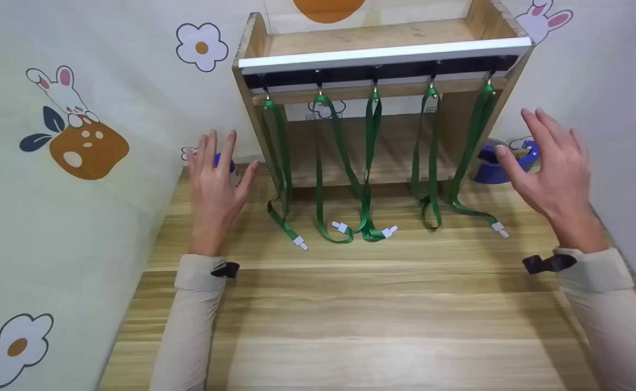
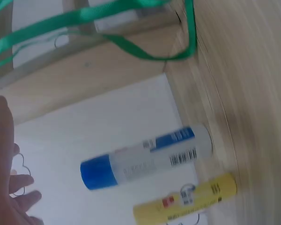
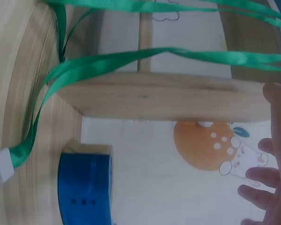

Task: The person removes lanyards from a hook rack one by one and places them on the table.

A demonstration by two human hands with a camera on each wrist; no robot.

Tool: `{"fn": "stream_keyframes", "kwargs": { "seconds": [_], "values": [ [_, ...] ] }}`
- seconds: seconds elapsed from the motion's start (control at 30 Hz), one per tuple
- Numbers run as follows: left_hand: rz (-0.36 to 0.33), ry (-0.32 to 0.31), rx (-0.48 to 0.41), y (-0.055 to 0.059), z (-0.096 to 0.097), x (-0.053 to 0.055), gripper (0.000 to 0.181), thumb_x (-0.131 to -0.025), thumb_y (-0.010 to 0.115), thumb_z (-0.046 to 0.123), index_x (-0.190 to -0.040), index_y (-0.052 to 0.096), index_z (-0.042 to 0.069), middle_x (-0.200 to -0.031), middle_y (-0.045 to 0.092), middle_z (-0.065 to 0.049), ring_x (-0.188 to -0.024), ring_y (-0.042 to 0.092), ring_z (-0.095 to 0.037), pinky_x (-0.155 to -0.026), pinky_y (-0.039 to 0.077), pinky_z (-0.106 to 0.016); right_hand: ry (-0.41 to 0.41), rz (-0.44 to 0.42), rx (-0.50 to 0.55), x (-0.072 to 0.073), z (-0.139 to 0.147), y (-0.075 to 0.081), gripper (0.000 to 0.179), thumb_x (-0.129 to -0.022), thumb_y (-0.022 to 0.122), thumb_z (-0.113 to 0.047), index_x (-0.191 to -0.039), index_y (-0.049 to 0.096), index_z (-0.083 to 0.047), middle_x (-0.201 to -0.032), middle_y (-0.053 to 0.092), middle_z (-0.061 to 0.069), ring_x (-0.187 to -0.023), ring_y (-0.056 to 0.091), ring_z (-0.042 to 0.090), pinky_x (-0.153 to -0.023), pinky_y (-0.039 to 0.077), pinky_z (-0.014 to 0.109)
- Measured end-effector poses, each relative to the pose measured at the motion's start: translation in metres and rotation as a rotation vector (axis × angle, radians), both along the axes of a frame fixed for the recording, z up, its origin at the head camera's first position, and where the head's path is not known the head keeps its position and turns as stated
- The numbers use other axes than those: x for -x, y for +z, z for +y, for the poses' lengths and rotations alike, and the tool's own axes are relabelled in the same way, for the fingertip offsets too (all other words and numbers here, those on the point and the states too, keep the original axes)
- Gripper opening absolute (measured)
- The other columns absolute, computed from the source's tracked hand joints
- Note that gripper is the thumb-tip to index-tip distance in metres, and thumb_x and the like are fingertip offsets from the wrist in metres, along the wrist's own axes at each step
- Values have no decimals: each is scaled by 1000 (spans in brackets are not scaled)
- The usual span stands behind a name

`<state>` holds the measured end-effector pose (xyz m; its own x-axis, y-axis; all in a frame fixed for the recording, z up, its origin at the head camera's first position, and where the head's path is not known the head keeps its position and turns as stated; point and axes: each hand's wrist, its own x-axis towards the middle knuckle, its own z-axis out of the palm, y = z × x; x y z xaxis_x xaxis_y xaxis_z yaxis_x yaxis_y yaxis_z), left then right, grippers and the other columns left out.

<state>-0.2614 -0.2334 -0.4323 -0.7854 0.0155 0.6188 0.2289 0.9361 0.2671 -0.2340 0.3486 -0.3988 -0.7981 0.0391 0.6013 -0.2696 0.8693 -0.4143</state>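
Observation:
My left hand (image 1: 214,182) is held in the air with fingers spread, left of a wooden rack (image 1: 307,144); it holds nothing. In the left wrist view a white glue stick with a blue cap (image 2: 145,157) and a yellow tube (image 2: 185,200) stand by the rack's side. On the other side my right hand (image 1: 559,168) is raised with straight fingers and grips nothing. A blue tape dispenser (image 1: 494,169) sits beside it, partly hidden by the thumb. Several green lanyards (image 1: 371,138) hang between the hands from hooks on the rack.
White clips (image 1: 498,228) at the lanyards' lower ends lie on the wood-grain table (image 1: 383,326). A black strip (image 1: 345,75) with the hooks runs under the rack's white front edge. Behind and left is a light wall covering with a printed orange (image 1: 89,146), rabbits and flowers.

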Motion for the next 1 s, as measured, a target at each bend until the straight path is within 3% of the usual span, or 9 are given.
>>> {"fn": "stream_keyframes", "kwargs": {
  "seconds": [0.1, 0.2, 0.3, 0.37, 0.47, 0.53, 0.77, 1.0],
  "values": [
    [58, -80, -103, -3, 9, 1, 69, -107, 60, 57, -165, 48, 21, -171, 45, -17, -160, 41, -37, -134, 32, -58, 13, 41, 56, -5, -10, 0, 67, -99, 69, -54, -160, 55, -30, -163, 57, 8, -148, 55, 43, -129, 35, 68],
    [73, -171, -250, -6, 18, 3, 63, -109, 61, 49, -161, 52, 14, -164, 54, -13, -151, 54, -32, -124, 49, -52, 27, 76, 109, -8, -20, -2, 55, -100, 73, -46, -147, 66, -19, -144, 72, 11, -129, 68, 39, -119, 51, 40],
    [72, -256, -386, -9, 26, 5, 57, -109, 64, 42, -155, 56, 8, -156, 62, -9, -137, 66, -26, -112, 60, -42, 72, 128, 154, -9, -29, -7, 39, -100, 77, -34, -128, 74, -7, -120, 79, 14, -105, 74, 23, -99, 49, 12],
    [82, -294, -447, -10, 32, 7, 52, -109, 66, 37, -151, 59, 7, -151, 66, -8, -128, 72, -23, -102, 65, -37, 109, 147, 182, -8, -34, -11, 32, -99, 80, -26, -121, 75, -4, -108, 80, 15, -93, 71, 7, -87, 46, 2],
    [102, -312, -467, -12, 40, 10, 48, -109, 66, 35, -147, 62, 6, -146, 70, -9, -122, 75, -21, -94, 67, -35, 139, 140, 217, -8, -43, -15, 29, -98, 82, -21, -120, 75, -4, -103, 80, 14, -87, 63, -12, -79, 49, 1],
    [96, -305, -476, -13, 45, 11, 49, -109, 66, 37, -148, 62, 8, -145, 70, -9, -121, 75, -19, -93, 68, -34, 146, 121, 238, -7, -49, -16, 32, -98, 82, -23, -123, 75, -5, -103, 80, 13, -87, 62, -17, -77, 50, 0],
    [52, -262, -544, -19, 53, 13, 50, -105, 74, 29, -150, 60, 11, -146, 69, -8, -122, 74, -18, -92, 68, -38, 110, 76, 304, -1, -63, -16, 41, -100, 79, -35, -129, 75, -6, -108, 82, 11, -91, 64, -18, -83, 51, 0],
    [76, -278, -541, -29, 52, 13, 48, -103, 76, 20, -148, 62, 8, -141, 71, -11, -116, 76, -20, -87, 69, -38, 137, 91, 365, 3, -64, -23, 35, -97, 83, -28, -121, 78, -3, -102, 82, 12, -86, 68, -14, -80, 55, 3]
  ]
}}
